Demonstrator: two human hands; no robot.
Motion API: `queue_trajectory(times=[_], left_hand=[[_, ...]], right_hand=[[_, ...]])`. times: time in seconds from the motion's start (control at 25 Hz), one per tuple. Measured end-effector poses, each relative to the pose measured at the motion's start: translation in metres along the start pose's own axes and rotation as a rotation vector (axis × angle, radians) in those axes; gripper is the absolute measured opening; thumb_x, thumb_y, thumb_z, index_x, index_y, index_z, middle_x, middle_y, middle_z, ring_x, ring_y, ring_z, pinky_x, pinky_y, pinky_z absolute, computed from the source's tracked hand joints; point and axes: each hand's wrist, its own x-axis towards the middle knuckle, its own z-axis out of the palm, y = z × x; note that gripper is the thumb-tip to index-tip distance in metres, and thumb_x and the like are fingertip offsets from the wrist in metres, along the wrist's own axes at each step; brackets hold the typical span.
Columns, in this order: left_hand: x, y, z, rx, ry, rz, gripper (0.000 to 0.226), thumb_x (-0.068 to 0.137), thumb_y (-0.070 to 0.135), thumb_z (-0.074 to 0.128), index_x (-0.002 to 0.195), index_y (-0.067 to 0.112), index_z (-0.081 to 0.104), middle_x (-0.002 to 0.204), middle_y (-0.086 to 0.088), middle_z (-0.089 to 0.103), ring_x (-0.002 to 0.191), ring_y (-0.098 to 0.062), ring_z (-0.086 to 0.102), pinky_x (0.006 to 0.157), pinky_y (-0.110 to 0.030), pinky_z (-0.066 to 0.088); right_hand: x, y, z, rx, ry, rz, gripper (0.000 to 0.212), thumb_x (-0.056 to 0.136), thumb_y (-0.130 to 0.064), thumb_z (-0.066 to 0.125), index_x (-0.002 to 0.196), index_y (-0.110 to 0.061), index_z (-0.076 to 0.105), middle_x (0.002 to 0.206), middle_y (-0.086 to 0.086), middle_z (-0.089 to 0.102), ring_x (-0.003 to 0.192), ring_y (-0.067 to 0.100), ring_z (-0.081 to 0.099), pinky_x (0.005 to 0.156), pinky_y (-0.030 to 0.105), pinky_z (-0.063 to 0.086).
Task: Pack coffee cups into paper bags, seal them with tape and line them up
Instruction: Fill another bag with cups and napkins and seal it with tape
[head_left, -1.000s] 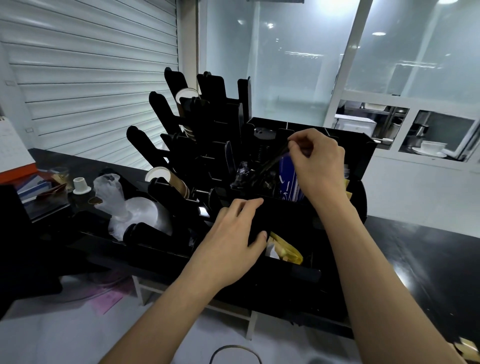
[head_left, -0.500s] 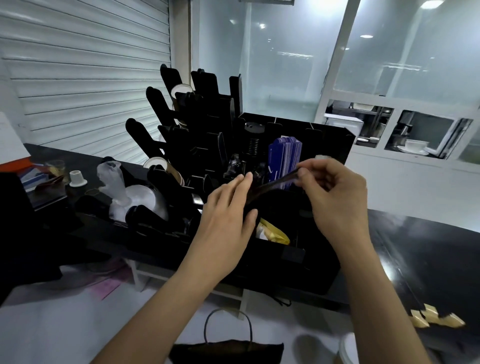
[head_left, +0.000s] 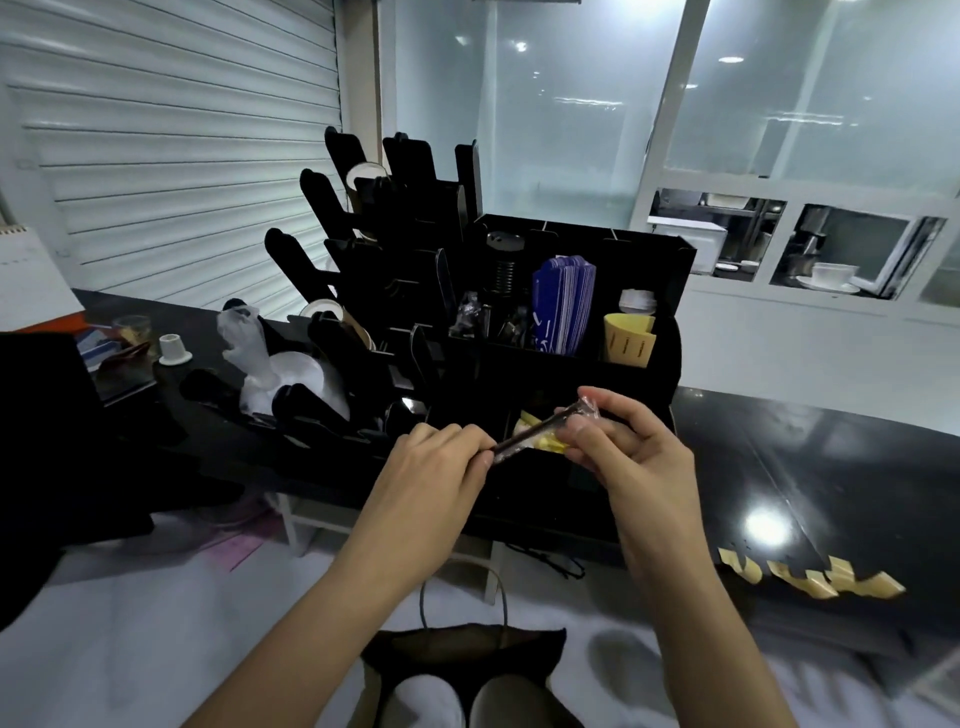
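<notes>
Nearest the camera, an open dark bag (head_left: 462, 644) with a wire-thin handle stands low at the bottom of the view, two lidded cups (head_left: 431, 701) showing inside it side by side. Paper of this kind is likely light and soft-walled; it should crease if squeezed, so the handle or the top rim looks like the place to take it. The cups are probably light too, and easy to tip.

Above the bag, both hands hold one thin dark stick in a clear wrapper (head_left: 540, 434). The left hand (head_left: 436, 467) pinches its lower end; the right hand (head_left: 628, 447) pinches the upper end, where the film bunches. The stick seems stiff and the film slippery, so end grips suit it.

Behind the hands stands the black organiser (head_left: 644, 374), its front wall close to the knuckles, with blue sleeves (head_left: 563, 306) and yellow packets (head_left: 628, 338) in the back compartments. To the left, the slanted cup rack (head_left: 332, 260) crowds the counter. To the right, the black counter (head_left: 779, 457) lies open, with pre-cut tape strips (head_left: 810, 577) stuck along its near edge. That side appears the freer room for lining bags up.
</notes>
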Motion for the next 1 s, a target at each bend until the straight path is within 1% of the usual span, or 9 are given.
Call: queue_trajectory(times=[0.12, 0.2, 0.32, 0.48, 0.64, 0.76, 0.84, 0.92, 1.0], left_hand=[[-0.019, 0.001, 0.001, -0.129, -0.019, -0.021, 0.019, 0.105, 0.035, 0.042, 0.106, 0.031, 0.061, 0.093, 0.020, 0.059, 0.098, -0.006, 0.048, 0.086, -0.032, 0.045], [-0.032, 0.003, 0.001, -0.188, -0.031, -0.012, 0.017, 0.104, 0.036, 0.044, 0.105, 0.034, 0.060, 0.092, 0.022, 0.061, 0.102, -0.003, 0.049, 0.085, -0.031, 0.047], [-0.046, 0.003, 0.001, -0.225, -0.066, 0.014, 0.016, 0.103, 0.038, 0.044, 0.106, 0.037, 0.060, 0.095, 0.023, 0.061, 0.107, -0.004, 0.050, 0.086, -0.033, 0.050], [-0.059, 0.003, 0.002, -0.227, -0.134, 0.008, 0.019, 0.103, 0.045, 0.041, 0.112, 0.045, 0.058, 0.102, 0.025, 0.063, 0.110, -0.003, 0.050, 0.087, -0.033, 0.050], [-0.077, -0.004, 0.006, -0.188, -0.077, 0.010, 0.022, 0.104, 0.045, 0.041, 0.119, 0.041, 0.056, 0.110, 0.025, 0.058, 0.111, 0.000, 0.050, 0.090, -0.027, 0.048], [-0.096, -0.016, 0.009, -0.110, -0.014, -0.008, 0.012, 0.100, 0.028, 0.049, 0.105, 0.035, 0.057, 0.102, 0.023, 0.056, 0.106, 0.000, 0.050, 0.086, -0.019, 0.042], [-0.110, -0.025, 0.011, -0.060, -0.020, -0.057, 0.011, 0.092, 0.026, 0.053, 0.095, 0.037, 0.054, 0.096, 0.022, 0.056, 0.101, 0.001, 0.047, 0.084, -0.016, 0.038], [-0.122, -0.034, 0.015, 0.012, -0.060, -0.090, 0.012, 0.088, 0.030, 0.060, 0.089, 0.039, 0.051, 0.092, 0.023, 0.055, 0.098, 0.000, 0.045, 0.089, -0.021, 0.037], [-0.132, -0.043, 0.022, 0.094, -0.094, -0.104, 0.017, 0.087, 0.031, 0.068, 0.086, 0.039, 0.053, 0.090, 0.023, 0.058, 0.101, -0.006, 0.052, 0.102, -0.034, 0.037]], right_hand=[[-0.018, 0.008, 0.007, 0.060, -0.046, 0.052, 0.024, 0.087, -0.016, 0.078, 0.111, -0.020, 0.076, 0.104, 0.008, 0.079, 0.103, 0.022, 0.075, 0.086, 0.027, 0.060], [-0.031, 0.014, 0.012, 0.004, -0.096, 0.030, 0.016, 0.088, -0.014, 0.078, 0.104, -0.020, 0.078, 0.100, 0.008, 0.079, 0.099, 0.023, 0.075, 0.084, 0.028, 0.059], [-0.049, 0.020, 0.013, -0.031, -0.118, -0.019, 0.013, 0.090, -0.016, 0.077, 0.103, -0.016, 0.078, 0.094, 0.008, 0.079, 0.093, 0.022, 0.076, 0.082, 0.026, 0.059], [-0.060, 0.023, 0.012, -0.023, -0.112, -0.019, 0.010, 0.091, -0.013, 0.075, 0.101, -0.010, 0.075, 0.089, 0.009, 0.076, 0.088, 0.025, 0.075, 0.082, 0.033, 0.061], [-0.066, 0.025, 0.006, -0.044, -0.100, -0.018, 0.005, 0.093, -0.010, 0.073, 0.097, -0.009, 0.073, 0.082, 0.006, 0.075, 0.081, 0.017, 0.073, 0.076, 0.024, 0.057], [-0.075, 0.030, -0.004, -0.091, -0.099, -0.012, 0.003, 0.093, -0.012, 0.073, 0.095, -0.010, 0.073, 0.080, 0.006, 0.073, 0.080, 0.018, 0.071, 0.077, 0.025, 0.057], [-0.081, 0.036, -0.009, -0.141, -0.120, -0.023, 0.001, 0.093, -0.011, 0.073, 0.093, -0.012, 0.072, 0.081, 0.007, 0.071, 0.080, 0.022, 0.070, 0.076, 0.026, 0.057], [-0.087, 0.042, -0.011, -0.226, -0.147, -0.046, 0.006, 0.092, -0.011, 0.074, 0.090, -0.016, 0.071, 0.081, 0.004, 0.069, 0.078, 0.020, 0.068, 0.073, 0.025, 0.055], [-0.094, 0.049, -0.012, -0.304, -0.199, -0.076, 0.011, 0.092, -0.010, 0.074, 0.089, -0.019, 0.070, 0.081, -0.002, 0.068, 0.077, 0.011, 0.065, 0.072, 0.020, 0.051]])
